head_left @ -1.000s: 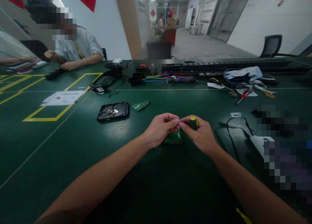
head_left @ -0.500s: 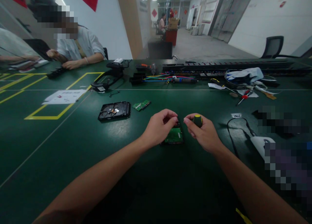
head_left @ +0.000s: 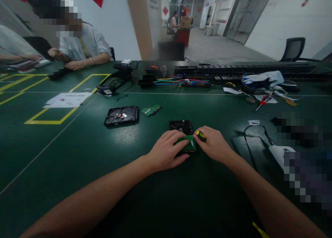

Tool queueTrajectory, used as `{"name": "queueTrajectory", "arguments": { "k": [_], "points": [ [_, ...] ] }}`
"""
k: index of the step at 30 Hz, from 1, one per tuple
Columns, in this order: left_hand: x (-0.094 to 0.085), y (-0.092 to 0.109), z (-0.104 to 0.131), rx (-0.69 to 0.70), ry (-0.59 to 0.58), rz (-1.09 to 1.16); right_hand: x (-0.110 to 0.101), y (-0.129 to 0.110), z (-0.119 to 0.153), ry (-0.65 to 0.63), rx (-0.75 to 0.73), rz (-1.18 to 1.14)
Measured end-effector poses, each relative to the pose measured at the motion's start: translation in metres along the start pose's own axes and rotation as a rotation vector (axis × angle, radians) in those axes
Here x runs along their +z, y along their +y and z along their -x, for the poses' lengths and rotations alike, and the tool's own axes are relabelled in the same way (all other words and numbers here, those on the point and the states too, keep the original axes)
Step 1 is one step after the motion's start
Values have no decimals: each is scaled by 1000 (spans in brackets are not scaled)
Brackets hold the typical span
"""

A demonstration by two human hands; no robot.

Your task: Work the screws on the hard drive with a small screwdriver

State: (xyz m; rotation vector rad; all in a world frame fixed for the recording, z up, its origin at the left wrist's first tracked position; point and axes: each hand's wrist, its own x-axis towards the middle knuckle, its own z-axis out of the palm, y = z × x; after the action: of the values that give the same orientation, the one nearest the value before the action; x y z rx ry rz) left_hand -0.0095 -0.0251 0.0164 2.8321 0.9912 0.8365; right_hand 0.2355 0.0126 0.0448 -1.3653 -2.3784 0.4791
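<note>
In front of me on the green table lies a hard drive [head_left: 181,126], its black casing showing at the far end and a green circuit board [head_left: 191,143] at the near end. My left hand [head_left: 168,150] rests over the drive from the left, fingers stretched out and spread across the board, hiding part of it. Closed around the yellow-and-black handle of a screwdriver [head_left: 200,136], my right hand [head_left: 214,143] is at the drive's right edge. The screwdriver's tip cannot be made out.
A second black hard drive [head_left: 121,116] and a loose green circuit board [head_left: 151,110] lie to the left. Farther back are a headset-like device [head_left: 114,82], coloured wires [head_left: 171,80], a red screwdriver [head_left: 263,102] and gloves [head_left: 264,79]. A co-worker [head_left: 83,48] sits across at the left.
My left hand has come down from a pinch above the drive to lie spread on it. The right hand has moved left to the drive's edge, tilting the screwdriver handle.
</note>
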Motion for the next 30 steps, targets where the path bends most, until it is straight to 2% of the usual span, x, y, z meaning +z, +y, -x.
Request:
{"name": "queueTrajectory", "arguments": {
  "k": [12, 16, 21, 30],
  "points": [
    [2, -6, 1, -27, -21, -16, 3, 1, -8, -30, -48, 79],
    [0, -5, 0, -22, -26, -16, -1, 1, -17, -68, -25, 99],
    [-1, -4, 0, -23, -28, -19, -11, 2, -23, -136, -65, 109],
    [1, -5, 0, -22, -26, -20, -17, 0, -29, -142, -70, 140]
  ]
}}
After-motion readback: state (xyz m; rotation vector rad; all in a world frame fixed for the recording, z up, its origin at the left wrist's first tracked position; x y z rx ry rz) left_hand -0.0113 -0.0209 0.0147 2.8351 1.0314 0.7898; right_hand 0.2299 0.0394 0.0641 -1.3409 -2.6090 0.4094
